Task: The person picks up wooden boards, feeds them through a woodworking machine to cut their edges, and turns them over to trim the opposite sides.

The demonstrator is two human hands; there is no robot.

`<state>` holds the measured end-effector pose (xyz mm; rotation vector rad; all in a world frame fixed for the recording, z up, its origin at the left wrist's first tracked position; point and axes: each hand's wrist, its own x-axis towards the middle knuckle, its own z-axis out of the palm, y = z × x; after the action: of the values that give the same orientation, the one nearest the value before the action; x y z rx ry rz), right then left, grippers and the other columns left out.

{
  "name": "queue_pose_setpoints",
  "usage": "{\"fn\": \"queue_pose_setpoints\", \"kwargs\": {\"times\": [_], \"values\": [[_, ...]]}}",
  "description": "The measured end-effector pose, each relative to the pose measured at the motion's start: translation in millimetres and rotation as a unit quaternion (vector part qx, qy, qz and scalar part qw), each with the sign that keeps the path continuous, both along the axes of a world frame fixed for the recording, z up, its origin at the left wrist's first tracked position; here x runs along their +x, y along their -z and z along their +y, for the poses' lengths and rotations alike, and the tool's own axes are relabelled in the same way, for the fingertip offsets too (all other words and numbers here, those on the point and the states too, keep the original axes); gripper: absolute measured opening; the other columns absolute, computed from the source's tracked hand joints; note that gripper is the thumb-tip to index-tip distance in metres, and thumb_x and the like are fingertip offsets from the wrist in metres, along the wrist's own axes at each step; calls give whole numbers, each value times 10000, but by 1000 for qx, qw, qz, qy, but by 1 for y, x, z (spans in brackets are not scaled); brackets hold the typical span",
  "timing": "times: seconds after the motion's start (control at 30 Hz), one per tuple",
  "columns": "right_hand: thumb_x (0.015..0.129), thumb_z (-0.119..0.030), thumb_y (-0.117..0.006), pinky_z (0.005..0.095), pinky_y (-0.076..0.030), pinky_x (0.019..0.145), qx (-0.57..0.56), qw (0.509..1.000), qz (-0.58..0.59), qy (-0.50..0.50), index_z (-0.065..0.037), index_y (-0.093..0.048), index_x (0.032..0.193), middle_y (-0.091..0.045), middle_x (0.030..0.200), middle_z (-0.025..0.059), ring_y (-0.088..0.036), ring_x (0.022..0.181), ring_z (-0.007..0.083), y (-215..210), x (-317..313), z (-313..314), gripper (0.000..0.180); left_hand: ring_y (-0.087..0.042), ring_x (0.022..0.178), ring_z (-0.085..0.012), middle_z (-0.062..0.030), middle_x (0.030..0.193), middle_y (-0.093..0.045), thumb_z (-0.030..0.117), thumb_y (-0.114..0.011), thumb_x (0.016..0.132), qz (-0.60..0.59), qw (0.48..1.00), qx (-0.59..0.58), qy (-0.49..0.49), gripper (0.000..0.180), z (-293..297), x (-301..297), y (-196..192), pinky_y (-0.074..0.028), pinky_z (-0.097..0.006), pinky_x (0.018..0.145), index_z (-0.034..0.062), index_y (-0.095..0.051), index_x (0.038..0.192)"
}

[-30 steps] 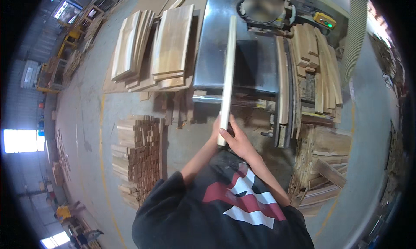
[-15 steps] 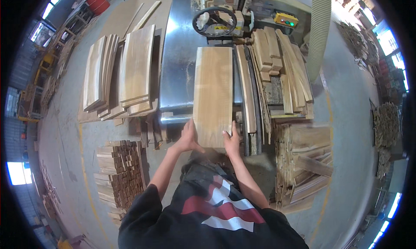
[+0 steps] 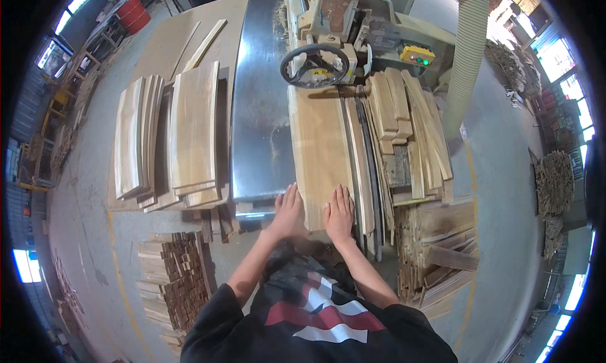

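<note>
A wide wooden plank (image 3: 320, 148) lies lengthwise on the metal saw table (image 3: 262, 129), its far end close to the black handwheel (image 3: 314, 65) of the machine. At the near left corner of the plank is my left hand (image 3: 289, 213), fingers stretched forward along the edge and the thumb low by the end. My right hand (image 3: 339, 214) rests flat on the plank's near right part, fingers extended. Neither hand is wrapped round the wood. Long narrow strips (image 3: 361, 167) lie close along the plank's right side.
Planks are stacked in two piles, an outer one (image 3: 131, 136) and an inner one (image 3: 194, 129), on a brown board at the left. Short blocks (image 3: 386, 104) sit at the right, below a yellow control box (image 3: 416, 55). Wood stacks (image 3: 173, 281) stand on the floor; a ribbed hose (image 3: 466, 60) hangs right.
The plank has come down onto the table, its far end now by the handwheel. My right hand has gone from gripping its edge to lying flat on top; my left fingers have straightened.
</note>
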<state>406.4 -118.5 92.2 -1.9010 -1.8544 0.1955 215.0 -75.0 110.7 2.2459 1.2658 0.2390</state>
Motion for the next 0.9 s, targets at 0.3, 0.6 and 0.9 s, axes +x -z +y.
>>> {"fn": "queue_pose_setpoints", "kwargs": {"times": [0.3, 0.6, 0.9], "values": [[892, -163, -588, 481, -394, 1079, 81, 995, 44, 46, 19, -652, 1104, -556, 1347, 197, -475, 1311, 392, -8, -3, 73, 286, -141, 1482, -463, -317, 1580, -135, 480, -920, 429, -56, 998, -23, 0, 1431, 65, -2, 0, -164, -615, 1148, -107, -161, 1491], [888, -143, -583, 478, -478, 992, 153, 982, 93, 58, 43, -660, 1055, -646, 1212, 202, -599, 1155, 405, -10, 1, 123, 261, -143, 1457, -513, -359, 1543, -148, 451, -911, 466, -91, 994, -37, 42, 1344, 122, -1, 3, -167, -639, 1142, -161, -196, 1426], [910, -98, -554, 468, -475, 972, 114, 988, 80, 69, 41, -653, 1031, -642, 1211, 203, -599, 1115, 408, -11, -1, 129, 209, -155, 1458, -506, -372, 1534, -170, 403, -897, 523, -117, 991, -67, 7, 1260, 134, 2, -8, -175, -655, 1133, -160, -223, 1428]]}}
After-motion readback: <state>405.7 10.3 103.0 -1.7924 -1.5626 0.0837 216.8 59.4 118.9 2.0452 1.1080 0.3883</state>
